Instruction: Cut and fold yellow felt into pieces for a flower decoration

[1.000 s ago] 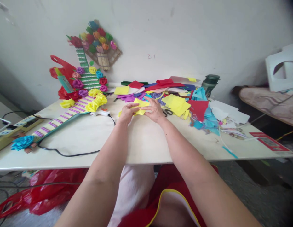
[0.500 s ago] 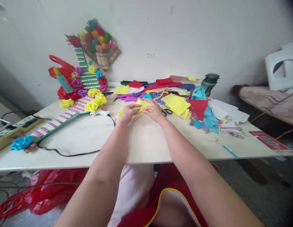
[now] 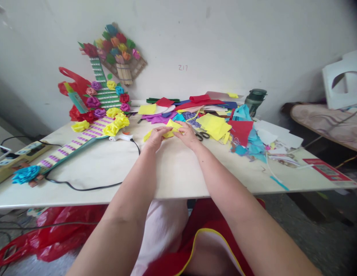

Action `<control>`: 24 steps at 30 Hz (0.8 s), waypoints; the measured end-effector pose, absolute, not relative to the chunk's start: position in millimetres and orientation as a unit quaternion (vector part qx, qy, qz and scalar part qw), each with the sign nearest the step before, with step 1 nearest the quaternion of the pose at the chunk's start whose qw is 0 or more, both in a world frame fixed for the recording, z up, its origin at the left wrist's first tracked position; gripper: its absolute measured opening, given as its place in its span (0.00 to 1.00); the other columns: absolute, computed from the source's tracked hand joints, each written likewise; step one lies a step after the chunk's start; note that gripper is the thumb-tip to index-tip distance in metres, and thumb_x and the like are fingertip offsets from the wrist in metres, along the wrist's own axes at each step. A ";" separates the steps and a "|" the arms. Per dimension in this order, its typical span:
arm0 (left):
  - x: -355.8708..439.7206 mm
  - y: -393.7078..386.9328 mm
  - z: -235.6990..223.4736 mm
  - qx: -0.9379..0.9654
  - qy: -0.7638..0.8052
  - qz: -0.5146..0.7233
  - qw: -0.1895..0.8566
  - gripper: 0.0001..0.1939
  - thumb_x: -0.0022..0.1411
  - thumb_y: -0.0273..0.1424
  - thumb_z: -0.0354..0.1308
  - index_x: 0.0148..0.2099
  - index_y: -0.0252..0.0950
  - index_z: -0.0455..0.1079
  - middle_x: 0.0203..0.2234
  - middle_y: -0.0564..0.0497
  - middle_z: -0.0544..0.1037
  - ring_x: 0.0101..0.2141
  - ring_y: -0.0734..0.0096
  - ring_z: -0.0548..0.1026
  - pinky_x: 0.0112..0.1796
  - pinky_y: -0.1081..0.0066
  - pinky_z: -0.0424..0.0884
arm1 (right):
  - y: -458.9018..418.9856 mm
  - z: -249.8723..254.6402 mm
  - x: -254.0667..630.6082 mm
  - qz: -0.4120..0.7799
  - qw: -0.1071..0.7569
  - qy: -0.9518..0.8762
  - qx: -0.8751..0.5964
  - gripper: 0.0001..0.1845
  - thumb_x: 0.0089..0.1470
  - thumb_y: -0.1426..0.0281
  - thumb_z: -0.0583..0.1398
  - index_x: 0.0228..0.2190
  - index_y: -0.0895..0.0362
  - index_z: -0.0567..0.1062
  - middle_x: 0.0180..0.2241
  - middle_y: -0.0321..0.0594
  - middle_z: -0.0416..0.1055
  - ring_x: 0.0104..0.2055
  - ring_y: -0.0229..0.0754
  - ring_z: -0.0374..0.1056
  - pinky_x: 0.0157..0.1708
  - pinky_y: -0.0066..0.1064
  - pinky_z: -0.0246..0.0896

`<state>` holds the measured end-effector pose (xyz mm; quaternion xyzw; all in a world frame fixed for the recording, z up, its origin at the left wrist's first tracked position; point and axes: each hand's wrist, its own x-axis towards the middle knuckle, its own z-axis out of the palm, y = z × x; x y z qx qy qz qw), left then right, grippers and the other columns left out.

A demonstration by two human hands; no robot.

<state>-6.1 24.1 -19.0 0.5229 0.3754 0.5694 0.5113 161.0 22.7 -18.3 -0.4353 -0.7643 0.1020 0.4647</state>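
Between my two hands is a piece of yellow paper (image 3: 173,124), partly covered by my fingers. My left hand (image 3: 157,138) is closed on its left side, and my right hand (image 3: 186,135) pinches its right side. Another bit of yellow shows at the far left of my left hand; whether it belongs to the same piece I cannot tell. Just right of my right hand lie dark-handled scissors (image 3: 202,135), and behind them a stack of yellow sheets (image 3: 214,126).
A guitar-shaped craft (image 3: 105,97) with paper flowers leans at the left. A white glue gun (image 3: 121,137) trails a black cord. Coloured sheets (image 3: 167,109) lie along the wall. Blue scraps (image 3: 255,143) and a dark bottle (image 3: 255,100) are at the right. A power strip (image 3: 20,155) sits far left.
The yellow paper, spread wider between my hands earlier, now shows less of its surface and a raised corner. My fingers have shifted slightly along it. Both hands keep their hold.
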 end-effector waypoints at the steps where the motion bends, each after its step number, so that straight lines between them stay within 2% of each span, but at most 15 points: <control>1: -6.1 23.6 -19.0 0.531 0.367 0.561 0.519 0.15 0.40 0.39 0.69 0.30 0.35 0.78 0.28 0.49 0.79 0.30 0.69 0.76 0.34 0.71 0.69 | 23.1 -18.5 160.9 0.105 0.465 -0.763 -0.436 0.13 0.50 0.67 0.63 0.18 0.57 0.72 0.55 0.46 0.68 0.57 0.49 0.61 0.58 0.44 0.52; 9: -5.3 22.8 -21.4 0.567 0.365 0.538 0.506 0.19 0.39 0.40 0.72 0.32 0.33 0.78 0.26 0.49 0.79 0.27 0.71 0.76 0.37 0.70 0.70 | 20.6 -17.6 159.6 0.159 0.464 -0.744 -0.453 0.12 0.48 0.70 0.63 0.16 0.58 0.72 0.55 0.48 0.69 0.56 0.49 0.63 0.58 0.43 0.53; 12: -5.5 23.7 -21.3 0.563 0.372 0.547 0.495 0.19 0.39 0.41 0.72 0.31 0.33 0.78 0.25 0.50 0.79 0.26 0.72 0.75 0.35 0.70 0.70 | 17.9 -14.7 161.2 0.195 0.488 -0.729 -0.439 0.09 0.49 0.67 0.62 0.20 0.58 0.75 0.54 0.49 0.69 0.57 0.49 0.63 0.59 0.43 0.52; 16: -5.5 24.4 -20.6 0.551 0.379 0.558 0.491 0.20 0.39 0.42 0.71 0.30 0.32 0.77 0.24 0.51 0.78 0.25 0.73 0.74 0.33 0.71 0.70 | 20.5 -12.0 167.3 0.253 0.553 -0.659 -0.442 0.12 0.50 0.63 0.60 0.30 0.58 0.78 0.54 0.48 0.69 0.56 0.49 0.64 0.56 0.42 0.57; 20: -5.5 24.9 -21.1 0.555 0.377 0.558 0.488 0.18 0.39 0.41 0.71 0.29 0.33 0.76 0.24 0.51 0.78 0.25 0.73 0.73 0.33 0.71 0.70 | 24.3 -11.7 173.0 0.332 0.577 -0.595 -0.451 0.16 0.47 0.63 0.62 0.38 0.58 0.77 0.45 0.45 0.75 0.47 0.45 0.71 0.49 0.39 0.64; 24: -5.4 23.5 -20.6 0.565 0.377 0.551 0.485 0.17 0.40 0.40 0.71 0.29 0.33 0.76 0.23 0.52 0.77 0.25 0.74 0.74 0.33 0.71 0.70 | 20.7 -10.7 173.7 0.391 0.530 -0.580 -0.479 0.09 0.47 0.65 0.63 0.30 0.58 0.77 0.30 0.38 0.77 0.33 0.39 0.73 0.38 0.32 0.67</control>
